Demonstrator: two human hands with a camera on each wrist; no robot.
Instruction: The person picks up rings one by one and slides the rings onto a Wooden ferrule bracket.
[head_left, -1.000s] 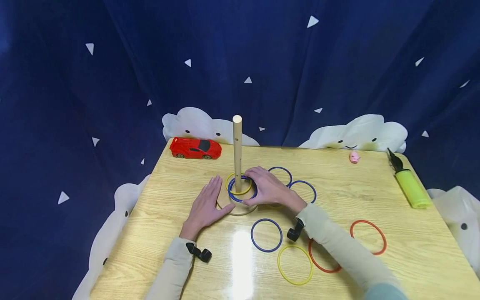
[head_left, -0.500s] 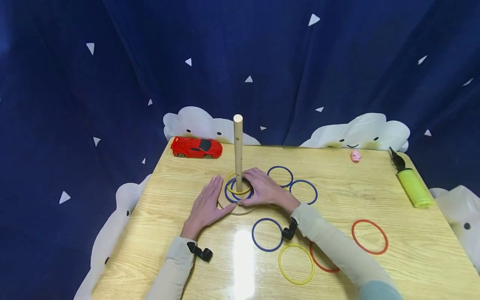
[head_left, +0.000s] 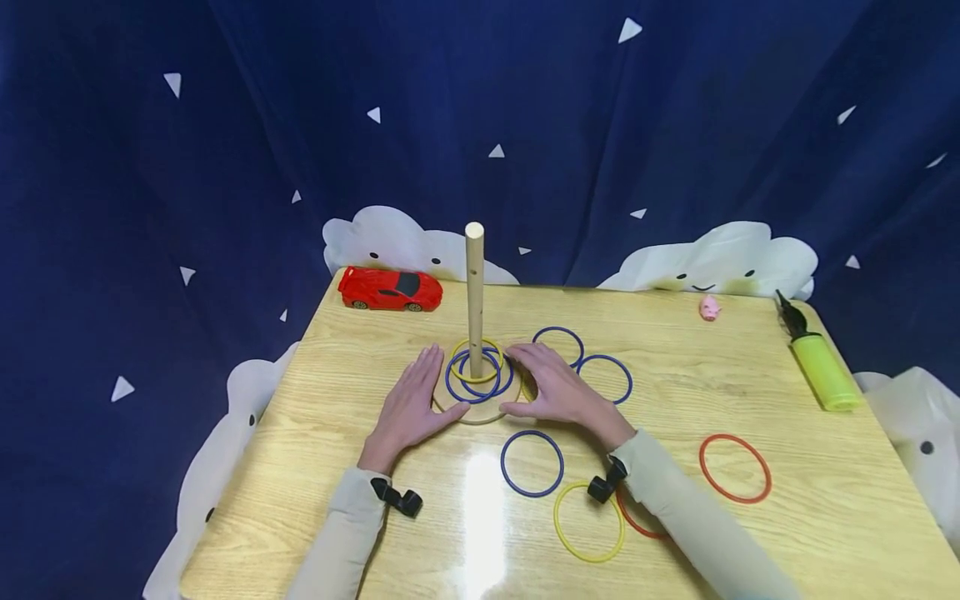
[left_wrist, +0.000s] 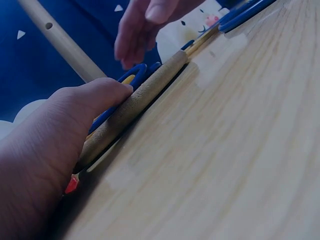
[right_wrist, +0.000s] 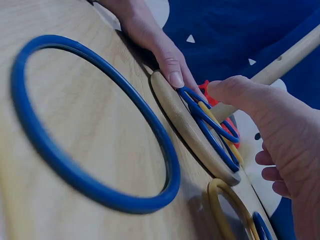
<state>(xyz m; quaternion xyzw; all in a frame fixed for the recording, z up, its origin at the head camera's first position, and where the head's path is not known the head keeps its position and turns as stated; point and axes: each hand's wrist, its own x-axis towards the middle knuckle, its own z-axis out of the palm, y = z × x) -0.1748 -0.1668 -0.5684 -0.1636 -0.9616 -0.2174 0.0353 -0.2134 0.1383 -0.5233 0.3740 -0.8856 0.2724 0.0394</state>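
A wooden peg (head_left: 476, 304) stands upright on a round wooden base (head_left: 480, 414). Around its foot lie a yellow ring (head_left: 453, 354) and two overlapping blue rings (head_left: 448, 387). My left hand (head_left: 408, 408) rests at the base's left side, fingers straight; in the left wrist view its thumb (left_wrist: 107, 92) lies on the base's rim by a blue ring. To the right of the base hovers my right hand (head_left: 558, 387), holding nothing, thumb and fingers spread apart. In the right wrist view a gap shows between its thumb (right_wrist: 235, 92) and its fingers.
Loose blue (head_left: 532, 495), yellow (head_left: 592, 559) and red rings (head_left: 736, 501) lie in front and to the right. Two more blue rings (head_left: 605, 357) lie behind my right hand. A red toy car (head_left: 390, 289), pink pig figure (head_left: 708, 308) and green pump (head_left: 823, 371) line the back.
My right hand held a blue ring at the peg's foot and shifted it slightly left. It has since let go and drawn back to the right. The left hand stays in place.
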